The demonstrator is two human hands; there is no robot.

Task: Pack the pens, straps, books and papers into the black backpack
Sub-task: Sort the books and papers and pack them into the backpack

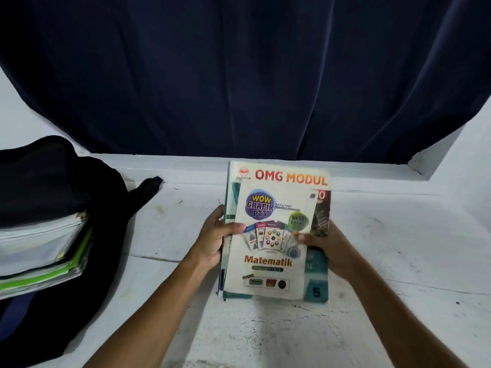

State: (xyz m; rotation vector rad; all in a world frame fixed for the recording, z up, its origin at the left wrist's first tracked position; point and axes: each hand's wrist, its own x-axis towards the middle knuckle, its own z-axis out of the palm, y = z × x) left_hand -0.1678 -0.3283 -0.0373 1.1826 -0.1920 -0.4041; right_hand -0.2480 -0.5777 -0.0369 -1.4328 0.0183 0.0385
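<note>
Both hands, left hand [212, 241] and right hand [328, 248], clasp the books [273, 235]; the backpack [53, 197] lies left, nearer the left hand.

One head-worn camera looks forward and down, close over the white surface [385, 261], facing a dark curtain [239, 75] behind.

Black backpack [47, 181], white-and-teal books [273, 235]
</note>
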